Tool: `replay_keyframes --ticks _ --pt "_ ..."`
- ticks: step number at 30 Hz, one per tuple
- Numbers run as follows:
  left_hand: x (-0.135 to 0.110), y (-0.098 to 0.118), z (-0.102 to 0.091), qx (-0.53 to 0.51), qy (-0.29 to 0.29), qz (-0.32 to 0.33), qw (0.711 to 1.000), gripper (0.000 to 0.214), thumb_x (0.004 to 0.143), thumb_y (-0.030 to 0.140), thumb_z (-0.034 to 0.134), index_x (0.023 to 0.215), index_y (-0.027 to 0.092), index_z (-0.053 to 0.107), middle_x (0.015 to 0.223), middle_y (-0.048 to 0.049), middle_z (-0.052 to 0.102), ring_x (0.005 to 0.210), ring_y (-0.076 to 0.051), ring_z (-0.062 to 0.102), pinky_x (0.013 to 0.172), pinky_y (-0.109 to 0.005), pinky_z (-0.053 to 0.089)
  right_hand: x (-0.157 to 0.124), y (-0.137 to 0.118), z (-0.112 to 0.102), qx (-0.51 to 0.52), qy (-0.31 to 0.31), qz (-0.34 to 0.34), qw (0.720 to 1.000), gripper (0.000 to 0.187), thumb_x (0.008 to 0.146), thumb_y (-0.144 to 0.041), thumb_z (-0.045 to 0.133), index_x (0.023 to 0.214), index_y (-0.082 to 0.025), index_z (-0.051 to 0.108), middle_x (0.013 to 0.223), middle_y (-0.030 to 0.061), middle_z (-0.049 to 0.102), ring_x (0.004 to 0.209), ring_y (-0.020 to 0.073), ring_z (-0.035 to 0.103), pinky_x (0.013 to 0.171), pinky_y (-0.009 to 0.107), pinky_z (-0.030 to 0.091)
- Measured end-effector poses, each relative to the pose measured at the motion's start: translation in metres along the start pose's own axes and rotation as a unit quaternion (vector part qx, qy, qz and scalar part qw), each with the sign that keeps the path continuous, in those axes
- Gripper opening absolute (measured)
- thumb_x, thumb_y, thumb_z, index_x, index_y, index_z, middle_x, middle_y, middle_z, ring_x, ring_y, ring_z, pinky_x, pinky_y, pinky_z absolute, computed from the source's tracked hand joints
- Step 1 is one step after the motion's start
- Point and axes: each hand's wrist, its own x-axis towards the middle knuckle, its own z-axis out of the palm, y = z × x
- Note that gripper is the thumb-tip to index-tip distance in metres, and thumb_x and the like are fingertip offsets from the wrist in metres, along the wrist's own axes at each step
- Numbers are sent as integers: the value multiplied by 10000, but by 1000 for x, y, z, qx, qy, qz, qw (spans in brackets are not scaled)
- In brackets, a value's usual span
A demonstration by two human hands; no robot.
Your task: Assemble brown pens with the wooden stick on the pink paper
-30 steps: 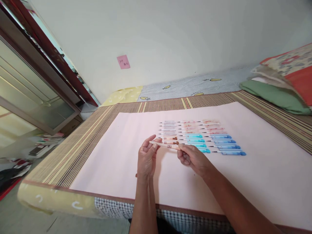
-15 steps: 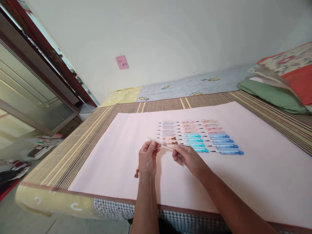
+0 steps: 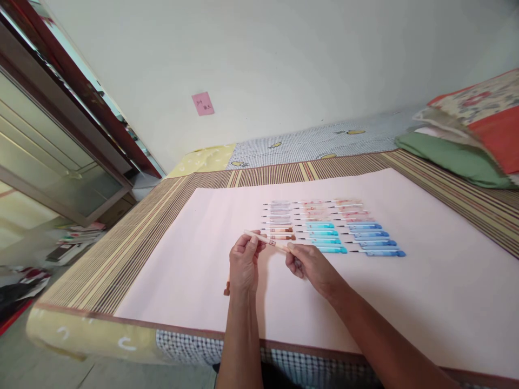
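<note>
A pale peach pen barrel (image 3: 271, 242) is stretched between my hands above the white sheet. My left hand (image 3: 245, 265) pinches it near its left end, thumb on top. At the right end, the thumb and fingers of my right hand (image 3: 312, 263) grip it, hiding that tip. Partly behind my left wrist lies a pale pen part with a brown end (image 3: 227, 289). Just beyond the hands, brown-ended pen pieces (image 3: 284, 237) lie with thin refills, beside turquoise pens (image 3: 330, 241) and blue pens (image 3: 383, 253).
Clear and reddish pen pieces (image 3: 314, 209) form the back rows. The white sheet (image 3: 174, 270) covers part of a striped mat (image 3: 121, 248) on a bed. Folded bedding (image 3: 446, 156) is piled at the right, against the wall. A pink note (image 3: 203, 103) sticks to the wall.
The pen barrel has tilted slightly flatter, its left end a little lower. Both hands have shifted slightly left and keep their grip on it.
</note>
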Motion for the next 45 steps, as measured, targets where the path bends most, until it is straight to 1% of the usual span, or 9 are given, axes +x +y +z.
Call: replay_keyframes --ticks 5,8,12,15,17,21,29,38,45 --pt "0 1 -1 3 -32 12 999 253 734 335 838 892 152 763 903 -74 740 846 -153 667 810 -260 517 1 3 0 71 -22 57 996 495 798 -613 635 580 -175 563 477 -21 505 416 70 350 439 239 216" --pt "2 1 -3 -8 -15 7 1000 236 729 320 840 858 141 755 883 -70 734 813 -140 666 770 -238 521 1 2 -1 85 -40 52 994 507 809 -640 627 623 -168 603 524 1 568 427 81 403 448 246 269" --pt "5 1 -10 -82 39 -42 995 236 711 288 848 852 131 741 809 -46 711 728 -114 662 704 -209 531 1 -3 -8 111 -72 25 991 522 824 -661 611 874 -154 723 787 73 711 558 121 557 538 271 398" --pt "7 2 -15 -130 57 -71 987 217 712 241 837 863 119 741 807 -49 706 734 -117 671 711 -209 546 0 -7 -12 87 -80 -4 993 486 797 -572 711 1084 -179 720 914 77 728 655 133 601 614 281 441" --pt "7 1 -17 -139 62 -77 985 176 731 214 817 853 114 740 801 -51 704 735 -115 672 718 -207 550 0 -6 -13 50 -85 -28 995 463 786 -509 751 1126 -198 707 940 72 733 700 140 611 641 285 448" --pt "8 -1 -17 -138 61 -86 985 113 778 180 772 858 107 739 792 -57 705 729 -113 672 720 -207 552 1 -2 -10 21 -75 -52 996 419 779 -470 770 1092 -199 708 832 46 729 709 149 621 656 290 455" --pt "9 0 -17 -160 86 -109 977 59 829 125 703 843 77 734 779 -73 707 704 -113 675 689 -200 559 -1 -5 -6 32 -81 -65 994 369 713 -405 827 1003 -198 732 867 47 735 677 137 624 659 302 512" --pt "8 -8 -11 -161 91 -109 977 66 808 142 730 809 76 725 689 -49 670 638 -105 644 643 -196 547 -5 -3 1 -29 -103 -110 988 292 837 -395 737 1062 -209 729 928 40 727 790 144 636 753 310 522" --pt "8 -6 -14 -145 90 -112 979 173 828 156 698 956 49 743 738 -70 688 662 -109 648 656 -202 541 -2 0 -4 7 -115 -80 990 427 682 -329 872 1047 -190 699 910 30 712 818 158 675 778 319 541"
